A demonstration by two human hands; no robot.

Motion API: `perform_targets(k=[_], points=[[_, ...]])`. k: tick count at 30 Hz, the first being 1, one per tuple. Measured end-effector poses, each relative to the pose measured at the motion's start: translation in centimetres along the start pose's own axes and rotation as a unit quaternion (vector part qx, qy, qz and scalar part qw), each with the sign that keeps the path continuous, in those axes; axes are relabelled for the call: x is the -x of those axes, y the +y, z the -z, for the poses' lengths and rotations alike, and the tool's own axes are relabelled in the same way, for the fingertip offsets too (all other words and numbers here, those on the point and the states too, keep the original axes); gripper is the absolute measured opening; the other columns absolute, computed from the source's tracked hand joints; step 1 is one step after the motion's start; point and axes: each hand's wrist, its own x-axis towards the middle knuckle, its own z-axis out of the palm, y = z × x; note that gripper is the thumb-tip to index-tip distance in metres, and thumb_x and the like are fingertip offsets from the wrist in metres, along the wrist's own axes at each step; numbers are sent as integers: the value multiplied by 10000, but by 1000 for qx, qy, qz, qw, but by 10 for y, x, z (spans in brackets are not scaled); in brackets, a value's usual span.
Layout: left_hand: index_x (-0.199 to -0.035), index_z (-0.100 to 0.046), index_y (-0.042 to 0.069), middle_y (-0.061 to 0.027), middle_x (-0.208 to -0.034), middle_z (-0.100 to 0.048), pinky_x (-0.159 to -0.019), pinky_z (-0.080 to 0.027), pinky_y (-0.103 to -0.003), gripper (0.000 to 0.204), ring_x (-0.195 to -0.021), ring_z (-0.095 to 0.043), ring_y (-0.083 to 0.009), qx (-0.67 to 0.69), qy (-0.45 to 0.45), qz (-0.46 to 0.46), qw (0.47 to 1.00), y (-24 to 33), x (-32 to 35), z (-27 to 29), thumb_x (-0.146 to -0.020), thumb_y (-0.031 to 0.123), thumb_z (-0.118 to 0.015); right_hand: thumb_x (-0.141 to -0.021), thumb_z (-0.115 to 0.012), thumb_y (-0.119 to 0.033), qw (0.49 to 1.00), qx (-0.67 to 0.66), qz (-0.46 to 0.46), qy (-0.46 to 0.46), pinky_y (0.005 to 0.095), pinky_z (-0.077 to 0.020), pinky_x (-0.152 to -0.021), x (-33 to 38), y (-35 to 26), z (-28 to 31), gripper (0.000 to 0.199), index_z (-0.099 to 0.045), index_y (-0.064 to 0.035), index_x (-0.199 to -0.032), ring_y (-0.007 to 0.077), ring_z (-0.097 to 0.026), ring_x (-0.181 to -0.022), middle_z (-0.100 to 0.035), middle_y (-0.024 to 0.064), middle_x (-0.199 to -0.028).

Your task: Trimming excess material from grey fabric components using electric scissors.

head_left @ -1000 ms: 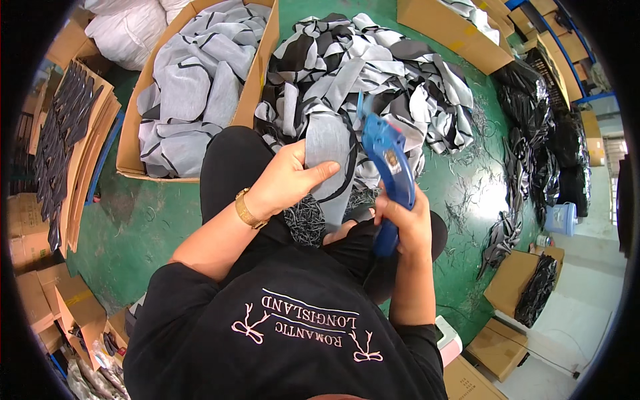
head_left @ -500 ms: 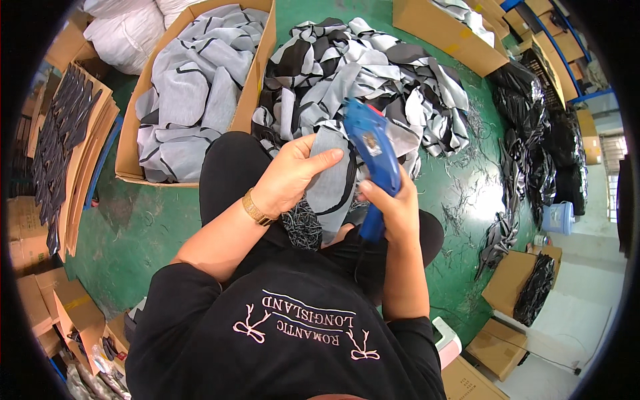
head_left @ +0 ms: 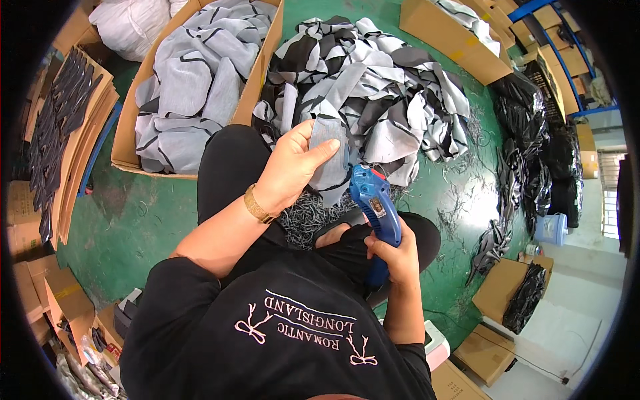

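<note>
My left hand (head_left: 290,167) pinches a grey fabric piece (head_left: 327,163) between thumb and fingers, in front of my lap. Wrapped round the handle of blue electric scissors (head_left: 377,203) is my right hand (head_left: 398,257). The tool's head sits close by the right edge of the fabric; whether its blade touches the cloth I cannot tell. Beyond my hands lies a heap of grey, white and black fabric pieces (head_left: 400,87). Below the held piece, thin dark trimmings (head_left: 303,220) lie between my legs.
Left of the heap stands a cardboard box (head_left: 262,77) full of grey, black-edged fabric. Another box (head_left: 460,47) is at the far right. Black plastic bags (head_left: 523,100) and a blue bucket (head_left: 552,229) line the right side. Loose trimmings litter the green floor (head_left: 460,220).
The electric scissors have come down and toward me, from the upper right of the fabric to its lower right edge. My left hand keeps its pinch on the fabric.
</note>
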Motion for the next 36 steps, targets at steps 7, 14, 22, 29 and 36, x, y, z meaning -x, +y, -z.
perform_targets(k=[7,14,22,29,36], points=[[-1150,-553,-5,-31,-1034,-633,-827,-474,-245,257,-903,-582,-71,-97,-19,-31,995,7,6,3,-903,51,-601,-682,-700,-12,1000,-11,0,-23,259,-470,-533,-1,-8,3,392,-559,36,-1044,124,-563,-583,-585,48,-755],[-1139,-554,0,-8,-996,-620,-809,-472,-240,256,-890,-563,-53,-175,-76,-14,982,17,10,9,-892,50,-601,-651,-704,-31,999,-24,-13,-44,275,-476,-503,-4,-11,8,382,-559,56,-993,152,-559,-548,-569,69,-726],[-1115,-553,-15,32,-914,-597,-741,-444,-206,294,-816,-516,-24,-278,-134,15,951,35,8,13,-821,-14,-561,-657,-719,-43,994,-51,-30,-87,268,-455,-488,-6,-14,13,383,-552,60,-985,162,-551,-514,-569,85,-681],[-1026,-589,-27,53,-837,-556,-660,-421,-196,287,-738,-468,-12,-348,-172,28,921,48,11,16,-746,-13,-526,-646,-736,-34,990,-63,-43,-119,275,-450,-479,-10,-9,14,387,-560,60,-978,178,-549,-497,-572,90,-665],[-1051,-595,-9,-27,-687,-478,-516,-386,-216,345,-582,-413,-28,-473,-211,-28,855,50,12,12,-715,68,-579,-658,-736,-66,988,-84,-30,-127,272,-452,-490,-19,-16,6,379,-557,58,-968,174,-549,-513,-571,89,-676]])
